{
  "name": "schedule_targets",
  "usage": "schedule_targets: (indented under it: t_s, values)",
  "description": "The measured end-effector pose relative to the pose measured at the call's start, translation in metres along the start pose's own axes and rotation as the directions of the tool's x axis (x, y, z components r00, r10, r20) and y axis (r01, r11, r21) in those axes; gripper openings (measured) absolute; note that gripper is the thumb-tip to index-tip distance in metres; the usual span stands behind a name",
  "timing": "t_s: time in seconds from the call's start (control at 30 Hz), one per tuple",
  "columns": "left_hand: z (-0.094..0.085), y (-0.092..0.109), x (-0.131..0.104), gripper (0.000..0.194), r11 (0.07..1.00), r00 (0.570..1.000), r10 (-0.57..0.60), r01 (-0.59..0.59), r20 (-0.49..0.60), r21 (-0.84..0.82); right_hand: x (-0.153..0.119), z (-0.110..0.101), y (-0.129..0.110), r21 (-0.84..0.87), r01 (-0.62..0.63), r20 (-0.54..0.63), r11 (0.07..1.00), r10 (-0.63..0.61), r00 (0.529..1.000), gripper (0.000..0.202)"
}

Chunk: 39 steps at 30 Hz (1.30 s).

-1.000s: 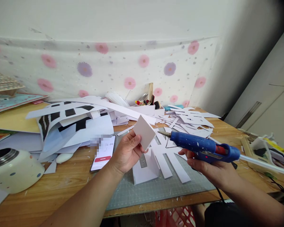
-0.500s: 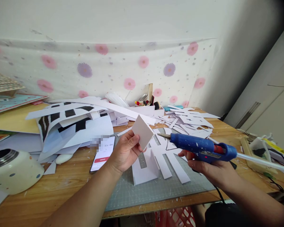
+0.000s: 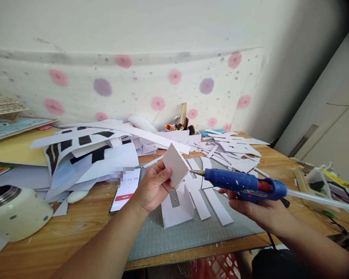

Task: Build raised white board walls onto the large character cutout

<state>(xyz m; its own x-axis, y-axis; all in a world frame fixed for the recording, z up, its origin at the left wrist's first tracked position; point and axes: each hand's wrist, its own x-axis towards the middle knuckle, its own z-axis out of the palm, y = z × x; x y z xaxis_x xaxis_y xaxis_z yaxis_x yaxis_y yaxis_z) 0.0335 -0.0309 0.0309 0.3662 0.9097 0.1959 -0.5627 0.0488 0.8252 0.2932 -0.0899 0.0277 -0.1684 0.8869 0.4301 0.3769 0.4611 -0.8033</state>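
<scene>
Laying glue along the card's edge appears to be the step in hand. The white square card [image 3: 176, 164] is held tilted above the cutting mat [image 3: 163, 244], which is set at the tabletop's [image 3: 84, 240] near edge. It is clamped in the left hand [image 3: 155, 186], thumb pressed on its face and fingers closed behind. The blue glue gun [image 3: 240, 184] is gripped in the right hand [image 3: 261, 215], whose fingers are wrapped around the handle and partly hidden. Whether the trigger is squeezed cannot be told, nor whether the nozzle [image 3: 197, 172] is touching or just beside the card's right-hand edge.

For a neat bead, the nozzle should be drawn evenly along that edge, with light, constant pressure applied. The card should be braced without being bent, and the fingertips should be held clear of the hot metal.
</scene>
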Motion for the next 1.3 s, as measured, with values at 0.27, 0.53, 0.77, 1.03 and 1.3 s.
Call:
schedule_targets:
  t_s: [0.27,0.53,0.77,1.03,1.3]
  values:
    - [-0.003,0.009,0.001,0.037,0.999,0.997,-0.049,0.047,0.065,0.022,0.005,-0.006,-0.013,0.021,-0.086,0.001,0.996,0.086,0.996,0.010]
    - [-0.008,0.005,0.002,0.035,0.989,0.981,-0.149,0.150,0.128,-0.004,0.002,-0.006,-0.003,0.031,-0.018,0.030,0.999,0.017,0.999,0.006]
    - [-0.004,0.008,0.000,0.037,0.988,0.980,-0.155,0.156,0.126,0.003,0.005,-0.003,-0.014,0.035,-0.007,0.101,0.999,0.004,0.995,0.005]
    - [-0.004,0.007,-0.002,0.037,0.986,0.974,-0.166,0.168,0.156,0.000,0.007,-0.002,-0.019,-0.002,-0.024,0.141,1.000,0.024,0.990,0.006]
    - [-0.007,0.009,-0.002,0.039,0.979,0.971,-0.202,0.202,0.127,0.013,0.000,-0.005,0.007,0.054,-0.155,0.009,0.986,0.155,0.988,0.014]
